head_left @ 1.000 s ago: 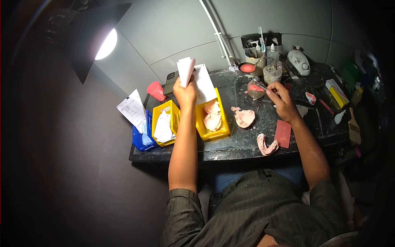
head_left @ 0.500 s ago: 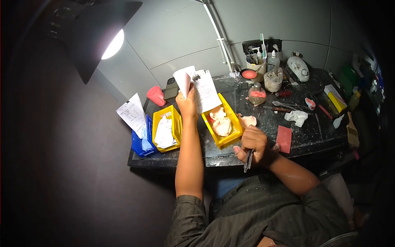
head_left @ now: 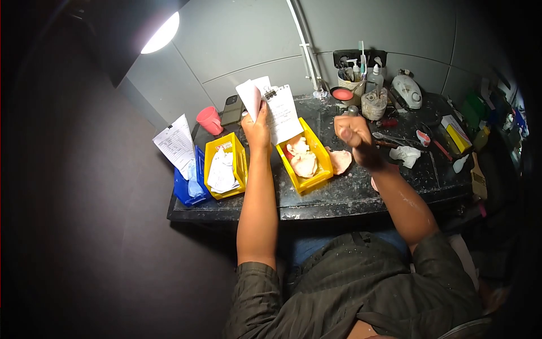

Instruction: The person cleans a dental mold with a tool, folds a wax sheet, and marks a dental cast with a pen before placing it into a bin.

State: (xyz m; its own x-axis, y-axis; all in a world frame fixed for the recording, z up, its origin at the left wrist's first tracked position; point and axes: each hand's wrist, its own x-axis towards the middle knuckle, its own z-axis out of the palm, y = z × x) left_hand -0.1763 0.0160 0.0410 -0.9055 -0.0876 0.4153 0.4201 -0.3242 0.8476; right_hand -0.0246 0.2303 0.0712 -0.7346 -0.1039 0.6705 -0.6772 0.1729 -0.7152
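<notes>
My left hand grips a sheaf of clipped papers with the front sheet folded back, above a yellow bin. Inside that bin lie pale pink dental casts. Raised over the bench to the right of the bin is my right hand, blurred, with its fingers curled closed. Its pen, plainly seen half a second earlier, is hidden in this view. Another pale cast rests on the bench beside the bin, below my right hand.
Left of my arm stand a second yellow bin with papers, a blue bin, a pink cup and a phone. On the right are a tool cup, a crumpled tissue and several tools. A lamp hangs upper left.
My right hand has moved up and forward from the bench's front edge, and the pen has gone out of sight. My left hand still holds the papers over the bin. The view has shifted slightly.
</notes>
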